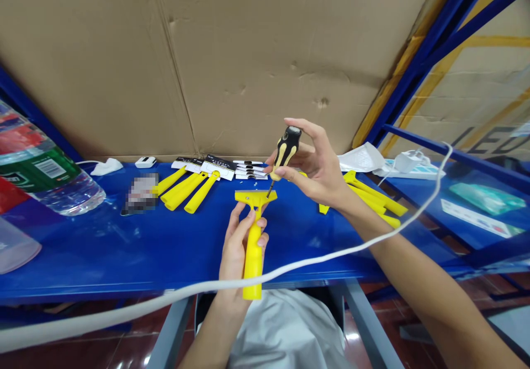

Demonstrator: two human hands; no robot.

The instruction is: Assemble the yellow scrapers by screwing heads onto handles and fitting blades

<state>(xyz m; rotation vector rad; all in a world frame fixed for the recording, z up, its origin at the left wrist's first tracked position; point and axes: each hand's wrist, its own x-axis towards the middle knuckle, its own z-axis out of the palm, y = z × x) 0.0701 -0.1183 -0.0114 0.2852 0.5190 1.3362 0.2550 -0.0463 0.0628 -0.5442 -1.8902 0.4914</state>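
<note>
My left hand (238, 242) is wrapped round the handle of a yellow scraper (253, 258), whose wide head points away from me. A screw shows at the left of that head. In my right hand (317, 165) is a screwdriver (285, 151) with a black and cream handle, held by the fingers and tilted. Its tip meets the right side of the scraper head, where it hides whatever lies under it. Beyond the scraper, several small pale bits lie near a stack of packaged blades or cards (250, 169).
Yellow scraper handles (190, 190) lie left on the blue table (165, 258), with more yellow scrapers (372, 198) at right. Printed cards (217, 166) lie at the back. A large bottle (45, 159) stands far left. A white cable (314, 260) crosses in front.
</note>
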